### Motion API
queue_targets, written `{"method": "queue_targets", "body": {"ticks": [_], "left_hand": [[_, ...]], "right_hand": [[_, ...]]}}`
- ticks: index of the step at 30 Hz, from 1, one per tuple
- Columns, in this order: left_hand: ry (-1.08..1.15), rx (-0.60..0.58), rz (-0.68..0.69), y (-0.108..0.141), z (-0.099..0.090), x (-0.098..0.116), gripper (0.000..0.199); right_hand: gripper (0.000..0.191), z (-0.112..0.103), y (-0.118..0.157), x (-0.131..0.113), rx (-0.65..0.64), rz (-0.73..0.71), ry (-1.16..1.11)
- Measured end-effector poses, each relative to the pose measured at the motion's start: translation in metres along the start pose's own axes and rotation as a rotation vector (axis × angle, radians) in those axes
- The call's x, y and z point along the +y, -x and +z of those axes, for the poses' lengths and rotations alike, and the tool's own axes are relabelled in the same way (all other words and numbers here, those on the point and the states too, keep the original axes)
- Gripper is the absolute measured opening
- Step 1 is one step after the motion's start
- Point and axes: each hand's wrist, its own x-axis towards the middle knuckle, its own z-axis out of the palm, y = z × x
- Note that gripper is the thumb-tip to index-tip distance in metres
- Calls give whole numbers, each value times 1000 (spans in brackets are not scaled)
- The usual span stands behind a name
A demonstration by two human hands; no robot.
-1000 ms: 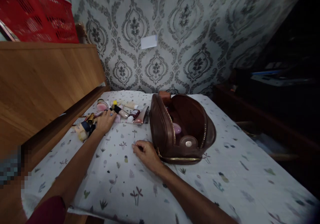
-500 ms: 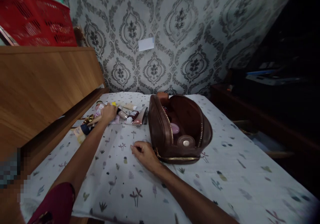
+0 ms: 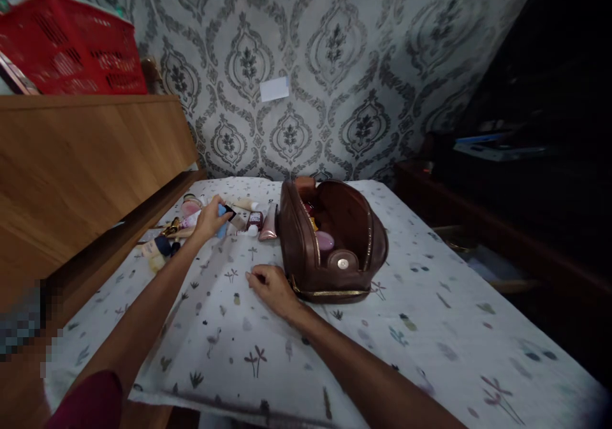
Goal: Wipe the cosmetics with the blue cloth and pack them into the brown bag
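Among a cluster of small cosmetics at the back left, my left hand is closed on a light blue item, mostly hidden by the fingers. Just right of it lies a black-capped bottle of beige liquid. Further right are a dark red jar and a pinkish tube. My right hand rests on the cloth by the lower left corner of a brown toiletry bag, its fingers curled with nothing in them. The bag stands unzipped; a pink oval thing shows inside.
A white printed cloth covers the table. At the left rises a wooden panel with a red plastic basket on top. Brushes and a dark-capped bottle lie near the left edge. Patterned wallpaper is behind.
My left hand has lifted slightly among the cosmetics, and light blue now shows at its fingers. My right hand stays beside the bag. The view has shifted a little.
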Motion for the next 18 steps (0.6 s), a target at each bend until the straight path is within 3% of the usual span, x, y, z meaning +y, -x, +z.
{"method": "queue_targets", "body": {"ticks": [4, 6, 9, 12, 18], "left_hand": [[59, -11, 99, 54, -5, -3, 38], [71, -59, 187, 80, -8, -6, 29], [87, -132, 263, 101, -13, -8, 25], [74, -115, 254, 91, -13, -6, 32], [-45, -123, 144, 28, 8, 0, 40]], "right_hand": [[34, 1, 0, 1, -5, -1, -4], [34, 2, -1, 1, 1, 2, -4], [35, 2, -1, 1, 6, 2, -4], [35, 2, -1, 1, -6, 3, -2], [34, 0, 0, -2, -32, 1, 12]]}}
